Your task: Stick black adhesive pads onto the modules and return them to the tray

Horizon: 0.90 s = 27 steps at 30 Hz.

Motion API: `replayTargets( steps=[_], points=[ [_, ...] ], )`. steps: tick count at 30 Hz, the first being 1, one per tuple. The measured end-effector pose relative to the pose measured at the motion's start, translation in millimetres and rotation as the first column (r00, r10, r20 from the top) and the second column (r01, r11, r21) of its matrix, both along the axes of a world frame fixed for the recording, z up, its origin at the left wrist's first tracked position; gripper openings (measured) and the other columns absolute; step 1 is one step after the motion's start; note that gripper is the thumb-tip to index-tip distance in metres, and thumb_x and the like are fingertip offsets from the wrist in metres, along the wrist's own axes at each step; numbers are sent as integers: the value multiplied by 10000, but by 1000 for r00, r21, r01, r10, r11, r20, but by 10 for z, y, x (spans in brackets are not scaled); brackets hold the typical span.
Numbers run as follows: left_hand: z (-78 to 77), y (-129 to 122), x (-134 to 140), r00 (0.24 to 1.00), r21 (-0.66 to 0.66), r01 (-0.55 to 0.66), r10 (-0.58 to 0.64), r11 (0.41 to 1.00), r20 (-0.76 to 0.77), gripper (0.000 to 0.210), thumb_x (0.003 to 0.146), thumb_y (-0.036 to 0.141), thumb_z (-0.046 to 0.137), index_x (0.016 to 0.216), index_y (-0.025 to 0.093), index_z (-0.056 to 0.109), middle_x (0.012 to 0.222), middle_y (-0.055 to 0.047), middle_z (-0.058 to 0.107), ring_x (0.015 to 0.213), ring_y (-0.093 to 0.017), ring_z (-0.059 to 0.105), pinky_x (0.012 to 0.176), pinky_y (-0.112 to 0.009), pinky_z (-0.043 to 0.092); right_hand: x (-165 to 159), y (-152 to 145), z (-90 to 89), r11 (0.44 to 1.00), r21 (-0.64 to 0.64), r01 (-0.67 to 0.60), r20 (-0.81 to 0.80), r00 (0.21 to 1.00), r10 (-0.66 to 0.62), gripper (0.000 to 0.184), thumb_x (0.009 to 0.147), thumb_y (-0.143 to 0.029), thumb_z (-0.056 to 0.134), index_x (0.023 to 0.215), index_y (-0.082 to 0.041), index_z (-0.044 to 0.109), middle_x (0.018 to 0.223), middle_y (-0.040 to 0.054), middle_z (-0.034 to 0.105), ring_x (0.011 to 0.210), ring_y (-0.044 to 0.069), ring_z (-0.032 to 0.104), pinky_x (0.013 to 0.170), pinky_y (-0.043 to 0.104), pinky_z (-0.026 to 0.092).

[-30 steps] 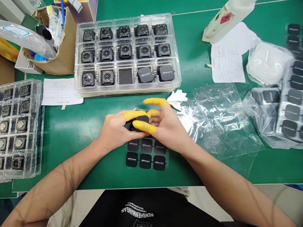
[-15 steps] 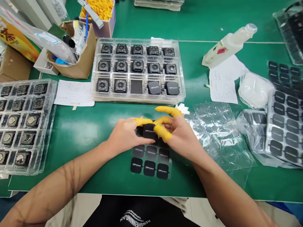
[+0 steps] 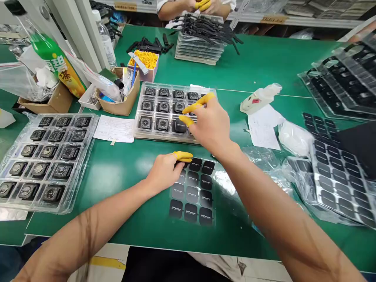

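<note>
My right hand (image 3: 205, 119), with yellow finger cots, is over the clear tray (image 3: 173, 137). Its thumb and fingers are apart, with nothing visibly between them. Just below the thumb, a black square watch body (image 3: 180, 125) with a white-lettered cover sits in a front-row pocket. Other watch bodies (image 3: 162, 124) in this tray show their round sensor side; my hand hides the right-hand pockets. My left hand (image 3: 169, 169) lies at the upper left corner of a clear sheet of black lettered square stickers (image 3: 191, 194), thumb and fingers slightly apart, covering part of a sticker.
Another tray of watches (image 3: 55, 154) lies to the left. Behind it stand a cardboard box (image 3: 122, 103) and a box of yellow finger cots (image 3: 151, 72). A white bottle (image 3: 258, 98), crumpled plastic and more sticker sheets (image 3: 337, 172) lie right. Across the table, a person's hands (image 3: 205, 5) work behind stacked straps.
The watch body from my left hand now sits in the formerly bare front-row pocket. My right hand has moved up over the tray. The camera view has tilted up.
</note>
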<state>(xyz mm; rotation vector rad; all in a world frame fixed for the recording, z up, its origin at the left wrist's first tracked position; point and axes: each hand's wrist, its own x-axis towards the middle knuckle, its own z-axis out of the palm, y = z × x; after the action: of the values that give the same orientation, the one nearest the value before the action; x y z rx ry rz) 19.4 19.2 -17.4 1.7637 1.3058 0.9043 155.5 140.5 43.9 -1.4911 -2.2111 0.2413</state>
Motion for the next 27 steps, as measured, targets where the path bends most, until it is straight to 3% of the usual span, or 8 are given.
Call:
replayTargets(
  steps=[3,6,9,12,16,20,24,27],
  points=[
    [18,3,-1,1000,-9,-3,3,1000,-8,344,927,88,620,1206,211,780,1162,-22,836,1082,-213,799,1018,-330,620,-205,-23,27,995,-65,-72,135,988,80,356,1004,-450,634,1202,-191,777,1187,154,636,953,305,675,859,471,530],
    [44,1,-2,1000,-32,-11,11,999,-3,346,912,99,643,1215,200,777,1127,-24,843,1013,-202,808,992,-321,627,-354,50,14,980,-169,-109,179,974,140,369,923,-478,747,1135,-179,784,1186,159,624,877,285,671,824,457,527],
    [59,-1,-4,999,-53,-27,26,998,-21,336,911,129,653,1215,197,780,1085,-26,849,881,-187,805,915,-316,641,-390,128,3,968,-192,-162,43,984,174,317,840,-420,848,1029,-175,777,1042,109,681,865,259,668,840,429,529],
    [60,1,-4,999,-73,-26,23,997,-42,324,914,167,651,1206,216,783,1085,-16,848,814,-184,791,841,-323,643,-287,37,21,948,-249,-200,-263,956,133,294,790,-392,880,956,-184,755,868,41,735,765,217,687,790,400,556],
    [69,-1,1,998,-131,-25,33,991,55,329,899,209,687,1218,211,765,1114,-19,843,1005,-212,799,966,-338,624,37,-384,-25,914,-319,-252,-700,712,-47,331,721,-441,917,893,-218,743,1027,58,788,835,227,759,780,403,632],
    [103,-10,12,985,-232,-36,73,972,153,632,745,385,885,1329,231,699,1124,-17,837,1056,-244,793,975,-345,631,334,-861,-246,879,-453,-147,-790,523,-319,440,658,-425,968,947,-271,676,801,-20,731,700,200,741,715,402,665],
    [113,-9,25,991,-288,-108,128,952,51,791,676,373,917,1409,231,657,1024,-18,841,972,-260,800,873,-356,646,406,-1093,-408,769,-608,-197,-670,647,-364,433,749,-425,880,1121,-291,705,805,-2,730,681,208,718,637,392,640],
    [92,2,26,989,-257,-106,129,960,71,746,671,360,924,1368,242,688,1116,-25,835,1050,-256,789,971,-366,628,404,-1113,-413,875,-472,-106,-574,790,-214,165,873,-404,738,968,-275,776,1019,81,790,942,273,741,800,459,638]
  ],
)
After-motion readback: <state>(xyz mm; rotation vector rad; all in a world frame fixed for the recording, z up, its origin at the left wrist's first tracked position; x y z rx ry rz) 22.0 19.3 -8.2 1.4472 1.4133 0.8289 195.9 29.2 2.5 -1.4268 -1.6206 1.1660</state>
